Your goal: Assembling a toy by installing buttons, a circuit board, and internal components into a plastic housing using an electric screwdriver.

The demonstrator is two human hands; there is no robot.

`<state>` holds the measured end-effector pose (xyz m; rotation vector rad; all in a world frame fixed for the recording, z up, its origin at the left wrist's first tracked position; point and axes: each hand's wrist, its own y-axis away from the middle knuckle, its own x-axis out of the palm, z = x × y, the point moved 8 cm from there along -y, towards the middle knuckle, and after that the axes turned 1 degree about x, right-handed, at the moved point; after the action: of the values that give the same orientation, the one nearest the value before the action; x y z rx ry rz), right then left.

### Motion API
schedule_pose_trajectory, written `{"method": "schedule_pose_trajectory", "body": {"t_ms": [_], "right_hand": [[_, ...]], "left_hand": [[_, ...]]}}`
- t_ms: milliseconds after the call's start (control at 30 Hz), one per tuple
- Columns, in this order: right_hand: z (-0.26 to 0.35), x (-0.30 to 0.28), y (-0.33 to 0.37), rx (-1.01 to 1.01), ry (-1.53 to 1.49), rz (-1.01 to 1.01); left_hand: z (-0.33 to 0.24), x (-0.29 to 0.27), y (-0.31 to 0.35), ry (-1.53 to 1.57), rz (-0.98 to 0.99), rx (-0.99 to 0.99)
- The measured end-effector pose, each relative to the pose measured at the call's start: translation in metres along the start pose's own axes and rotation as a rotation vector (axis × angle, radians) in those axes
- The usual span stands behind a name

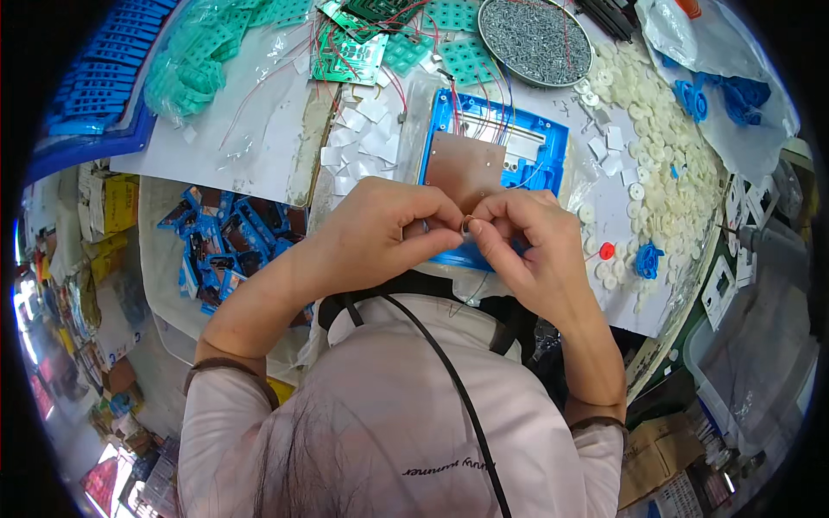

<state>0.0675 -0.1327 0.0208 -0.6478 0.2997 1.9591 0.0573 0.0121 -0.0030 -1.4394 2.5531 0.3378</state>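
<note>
Both hands meet over the front part of a blue plastic housing (549, 138). A small round dark part (467, 224) shows between the fingertips; its kind is too small to tell. My right hand (540, 246) pinches it between thumb and forefinger. Close against it, my left hand (393, 226) is also closed in a pinch, and what lies in its fingertips is hidden. A brown circuit board (465, 164) rests across the housing just beyond the fingers. Thin red, blue and white wires (496, 108) run from the housing's far side.
White square pieces (367, 129) lie left of the housing, pale round discs (656, 164) to the right. Behind are a round tray of screws (583, 73) and green circuit boards (345, 56). A bin (160, 293) of blue parts stands at left. A red disc (607, 250) lies near my right hand.
</note>
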Motion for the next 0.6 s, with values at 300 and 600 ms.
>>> {"method": "schedule_pose_trajectory", "body": {"t_ms": [300,600], "right_hand": [[0.0,0.002,0.0,-0.014,-0.001,0.008],[0.0,0.004,0.0,-0.034,-0.035,-0.039]], "left_hand": [[-0.013,0.004,-0.002,-0.234,-0.127,0.085],[-0.009,0.006,0.0,-0.231,-0.191,0.105]]}}
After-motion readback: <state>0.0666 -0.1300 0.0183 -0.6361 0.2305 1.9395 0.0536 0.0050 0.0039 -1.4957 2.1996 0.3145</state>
